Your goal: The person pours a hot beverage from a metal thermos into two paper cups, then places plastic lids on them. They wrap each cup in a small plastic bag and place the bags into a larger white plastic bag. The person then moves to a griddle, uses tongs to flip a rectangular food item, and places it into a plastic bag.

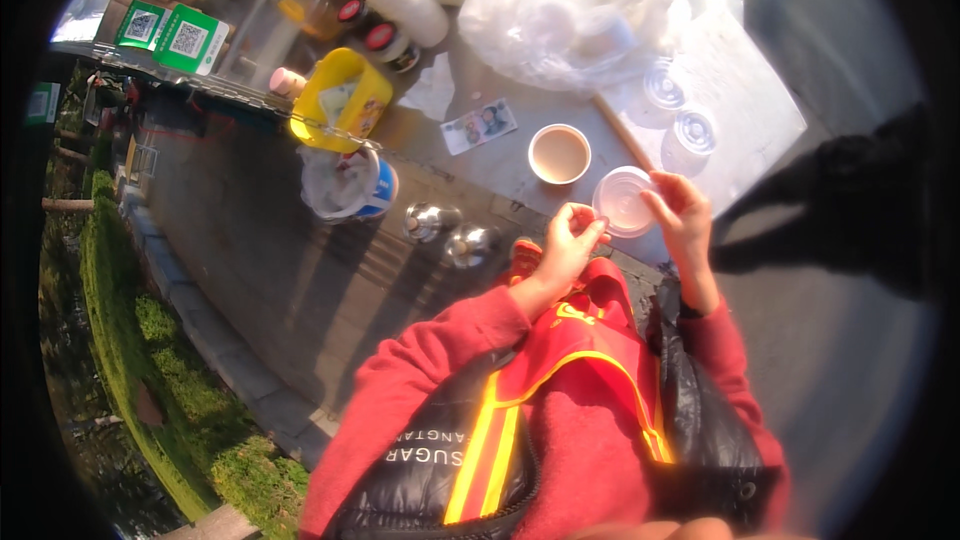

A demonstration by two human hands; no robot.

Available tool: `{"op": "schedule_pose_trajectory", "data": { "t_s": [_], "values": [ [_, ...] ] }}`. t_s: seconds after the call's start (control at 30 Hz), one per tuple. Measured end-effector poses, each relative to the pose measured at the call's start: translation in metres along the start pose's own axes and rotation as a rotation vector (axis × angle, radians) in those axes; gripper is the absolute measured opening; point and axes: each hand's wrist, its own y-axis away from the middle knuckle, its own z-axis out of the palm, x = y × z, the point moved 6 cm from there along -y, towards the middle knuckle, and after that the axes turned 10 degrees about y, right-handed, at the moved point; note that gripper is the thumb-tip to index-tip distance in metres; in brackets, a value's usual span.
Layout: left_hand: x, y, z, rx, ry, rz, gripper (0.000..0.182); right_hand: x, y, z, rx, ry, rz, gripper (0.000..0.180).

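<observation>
Between my two hands is a clear plastic cup lid [624, 201]. My right hand [681, 217] grips its right side, while the fingers of my left hand [574, 244] pinch its lower left edge. Just up and left of the lid, a paper cup of milky brown drink [559, 154] stands uncovered on the metal tabletop. A wooden stick [622, 132] lies behind the lid, its near end by my right fingers. Two more clear lids or lidded cups [694, 132] are at the right. A banknote [478, 126] lies flat left of the cup.
A large clear plastic bag [570, 7] holding cups or lids fills the back. Leftward are a stack of cups [409, 4], red-lidded jars [390, 45] and a yellow basket [375, 94] with banknotes. Below the table edge are a lined bucket [382, 187] and two shiny metal flasks [469, 246]. A chain hangs along the left.
</observation>
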Motion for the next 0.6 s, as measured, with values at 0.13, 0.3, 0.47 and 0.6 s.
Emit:
{"op": "schedule_pose_trajectory", "data": {
  "t_s": [0.13, 0.3, 0.47, 0.6],
  "values": [
    [0.039, 0.026, 0.018, -0.158, 0.275, 0.052, 0.04, -0.057, 0.031, -0.012, -0.094, -0.191, -0.184, 0.019],
    [0.082, 0.036, 0.062, -0.527, 0.735, -0.135, 0.059, -0.119, 0.048, 0.004, -0.274, 0.047, -0.557, 0.026],
    [0.092, 0.049, 0.079, -0.595, 0.382, 0.071, 0.066, -0.116, 0.04, 0.002, -0.464, -0.353, -0.229, 0.025],
    [0.094, 0.059, 0.087, -0.637, 0.122, 0.239, 0.077, -0.107, 0.042, 0.002, -0.487, -0.541, -0.031, 0.016]
  ]
}}
